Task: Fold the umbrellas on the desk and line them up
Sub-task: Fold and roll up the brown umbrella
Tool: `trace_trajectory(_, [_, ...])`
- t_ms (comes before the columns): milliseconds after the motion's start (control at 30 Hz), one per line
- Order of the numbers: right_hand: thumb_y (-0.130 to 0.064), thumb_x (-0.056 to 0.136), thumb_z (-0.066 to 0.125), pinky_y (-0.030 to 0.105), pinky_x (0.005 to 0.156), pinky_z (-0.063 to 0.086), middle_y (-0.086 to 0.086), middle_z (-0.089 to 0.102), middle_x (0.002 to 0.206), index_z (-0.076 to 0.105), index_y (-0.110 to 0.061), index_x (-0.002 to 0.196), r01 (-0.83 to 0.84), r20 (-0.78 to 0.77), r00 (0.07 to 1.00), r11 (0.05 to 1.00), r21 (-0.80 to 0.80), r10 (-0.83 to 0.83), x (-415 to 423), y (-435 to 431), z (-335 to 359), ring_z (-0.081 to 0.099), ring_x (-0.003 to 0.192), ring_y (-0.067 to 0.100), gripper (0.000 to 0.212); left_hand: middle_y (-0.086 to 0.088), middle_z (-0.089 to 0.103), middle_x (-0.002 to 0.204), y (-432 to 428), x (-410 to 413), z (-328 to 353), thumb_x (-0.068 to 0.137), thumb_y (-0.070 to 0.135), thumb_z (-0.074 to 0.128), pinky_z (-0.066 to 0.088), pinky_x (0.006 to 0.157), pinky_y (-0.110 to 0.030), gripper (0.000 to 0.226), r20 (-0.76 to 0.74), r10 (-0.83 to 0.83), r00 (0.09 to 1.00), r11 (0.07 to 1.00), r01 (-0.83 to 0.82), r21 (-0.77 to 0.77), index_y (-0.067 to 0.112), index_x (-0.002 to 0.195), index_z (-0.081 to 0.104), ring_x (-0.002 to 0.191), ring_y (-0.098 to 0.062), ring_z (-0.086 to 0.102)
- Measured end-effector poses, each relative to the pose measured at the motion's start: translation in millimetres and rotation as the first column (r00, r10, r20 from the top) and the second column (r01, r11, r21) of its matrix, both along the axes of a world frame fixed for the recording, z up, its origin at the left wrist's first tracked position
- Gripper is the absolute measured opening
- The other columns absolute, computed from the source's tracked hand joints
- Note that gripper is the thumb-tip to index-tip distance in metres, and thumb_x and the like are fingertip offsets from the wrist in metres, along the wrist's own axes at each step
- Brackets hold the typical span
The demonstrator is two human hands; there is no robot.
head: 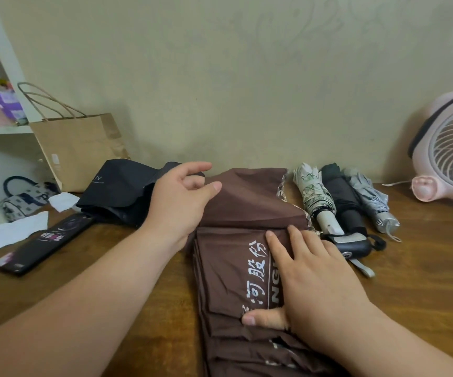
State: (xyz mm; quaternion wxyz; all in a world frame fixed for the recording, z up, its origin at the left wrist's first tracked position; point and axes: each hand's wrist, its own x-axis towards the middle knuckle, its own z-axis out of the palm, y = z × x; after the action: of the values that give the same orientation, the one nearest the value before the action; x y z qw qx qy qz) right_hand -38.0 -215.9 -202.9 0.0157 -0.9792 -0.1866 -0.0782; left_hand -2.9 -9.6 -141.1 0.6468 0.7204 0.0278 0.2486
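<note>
A brown umbrella (pixel 241 202) with white lettering lies lengthwise in the middle of the wooden desk (pixel 424 268), its canopy partly pleated flat. My right hand (pixel 309 278) presses flat on the lettered folds, fingers straight and thumb spread towards me. My left hand (pixel 181 197) rests over the canopy's far left edge, with loosely curled fingers and the thumb on the cloth. A loose black umbrella (pixel 121 189) lies to the left. To the right, three folded umbrellas lie side by side: a patterned white one (pixel 315 197), a black one (pixel 345 202) and a grey one (pixel 369 200).
A black and grey handle with a strap (pixel 353 247) lies in front of the folded row. A brown paper bag (pixel 81 151) stands by the wall, with a long black case (pixel 43 243) and white papers (pixel 15 232) in front of it. A pink fan (pixel 451 159) stands at the right.
</note>
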Motion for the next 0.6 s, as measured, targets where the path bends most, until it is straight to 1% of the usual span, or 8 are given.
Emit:
trace_trajectory(100, [-0.103,0.059,0.026,0.053,0.089,0.058,0.032,0.065,0.125,0.067,0.008,0.125,0.024,-0.040,0.999,0.999,-0.043,-0.026,-6.0,-2.4,-1.6,0.068,0.111,0.044,0.135,-0.002,0.076,0.084,-5.0,-18.1,-13.1,0.089,0.000,0.075,0.058,0.090,-0.041,0.034,0.038,-0.041,0.998,0.998,0.042,-0.043,0.024,0.112,0.069,0.089,-0.023,0.075])
trace_trajectory(167, [-0.100,0.063,0.028,0.052,0.101,0.052,0.036,0.053,0.139,0.064,0.004,0.123,-0.024,-0.035,0.999,0.998,-0.056,0.022,-11.4,-3.1,6.4,0.060,0.124,0.045,0.126,0.006,0.076,0.087,-6.8,-29.9,-20.9,0.089,-0.003,0.074,0.059,0.080,-0.031,0.035,0.058,-0.041,0.997,0.999,0.041,-0.001,0.024,0.110,0.068,0.086,-0.017,0.076])
trace_trajectory(267, [-0.094,0.066,0.029,0.038,0.125,0.016,0.019,0.004,0.168,0.033,-0.014,0.149,-0.099,-0.043,0.994,0.995,-0.017,0.098,-17.7,-5.9,24.2,0.014,0.156,0.031,0.116,0.012,0.064,0.090,-1.9,-38.3,-28.1,0.085,-0.007,0.076,0.060,0.079,-0.029,0.046,0.060,-0.032,0.998,0.988,0.022,0.154,0.029,0.112,0.066,0.080,-0.011,0.072])
trace_trajectory(300, [-0.094,0.064,0.022,0.037,0.126,0.011,0.015,0.001,0.170,0.026,-0.017,0.156,-0.106,-0.029,0.994,0.994,0.015,0.106,-18.1,-8.3,24.7,0.008,0.157,0.028,0.120,0.011,0.061,0.093,1.3,-39.1,-28.3,0.084,-0.008,0.077,0.060,0.081,-0.031,0.051,0.049,-0.040,0.998,0.978,0.029,0.208,0.032,0.114,0.064,0.078,-0.010,0.070])
trace_trajectory(367, [-0.096,0.060,0.015,0.047,0.121,0.030,0.021,0.031,0.162,0.043,-0.018,0.153,-0.060,0.020,0.998,0.994,-0.096,0.062,-15.1,-8.4,22.4,0.030,0.151,0.033,0.124,0.010,0.057,0.103,7.0,-39.5,-24.6,0.081,-0.004,0.081,0.059,0.083,-0.033,0.065,-0.002,-0.062,0.998,0.931,0.059,0.360,0.041,0.122,0.058,0.077,-0.010,0.067])
trace_trajectory(433, [-0.095,0.060,0.026,0.052,0.094,0.056,0.025,0.065,0.130,0.072,-0.016,0.127,0.018,0.011,1.000,0.997,-0.075,-0.017,-11.5,-13.2,15.0,0.063,0.123,0.040,0.113,0.015,0.056,0.110,9.2,-38.0,-18.0,0.079,0.009,0.086,0.054,0.082,-0.026,0.071,-0.116,-0.076,0.990,0.803,0.130,0.582,0.046,0.130,0.054,0.079,-0.008,0.063])
trace_trajectory(533, [-0.095,0.059,0.033,0.051,0.077,0.057,0.018,0.069,0.109,0.076,-0.018,0.119,0.037,0.047,0.998,0.996,-0.084,-0.033,-8.7,-15.7,9.3,0.065,0.102,0.039,0.107,0.019,0.057,0.103,7.0,-33.7,-5.2,0.081,0.027,0.085,0.043,0.083,-0.021,0.033,-0.183,-0.063,0.981,0.597,0.184,0.781,0.044,0.102,0.067,0.091,-0.001,0.053])
trace_trajectory(600, [-0.096,0.057,0.034,0.049,0.074,0.052,0.012,0.064,0.100,0.075,-0.021,0.121,0.031,0.095,0.995,0.994,-0.109,-0.020,-9.9,-18.0,10.0,0.061,0.095,0.036,0.106,0.022,0.058,0.111,6.0,-31.8,-1.3,0.082,0.031,0.083,0.040,0.102,-0.032,0.019,-0.200,-0.056,0.978,0.557,0.197,0.807,0.036,0.080,0.065,0.110,-0.002,0.049])
